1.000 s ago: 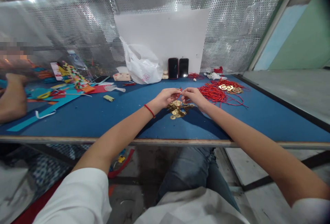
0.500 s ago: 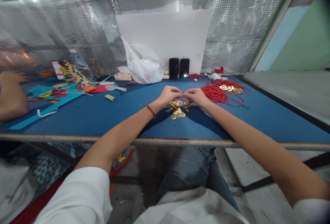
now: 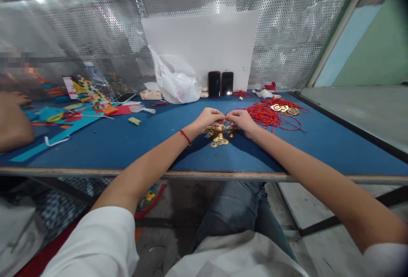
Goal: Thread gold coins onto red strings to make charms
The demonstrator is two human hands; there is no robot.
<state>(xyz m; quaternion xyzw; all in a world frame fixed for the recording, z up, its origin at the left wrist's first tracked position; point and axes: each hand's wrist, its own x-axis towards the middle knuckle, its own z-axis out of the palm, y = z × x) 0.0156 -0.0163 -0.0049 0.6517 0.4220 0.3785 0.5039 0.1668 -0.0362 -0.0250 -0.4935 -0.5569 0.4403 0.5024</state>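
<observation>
My left hand (image 3: 209, 118) and my right hand (image 3: 239, 120) meet above the blue table, fingertips pinched close together. Between them they hold a short red cord (image 3: 225, 116), of which only a small bit shows. Under the hands lies a pile of gold-coloured coins (image 3: 219, 137), some with a hole in the middle. Fingers of both hands partly hide the pile. Just right of my right hand spreads a heap of red cords (image 3: 263, 116), with more gold coins (image 3: 284, 109) on it.
Behind stand a white plastic bag (image 3: 178, 82) and two dark phones (image 3: 220, 84). To the left lie a lighter (image 3: 135, 121), a clear plastic spoon (image 3: 143, 109), coloured paper strips (image 3: 35, 143) and yellow-handled scissors (image 3: 55, 117). Another person's arm (image 3: 14, 124) rests at the far left.
Both hands stay pinched on the cord over the coins, with only slight finger movement. The whole view has shifted very slightly.
</observation>
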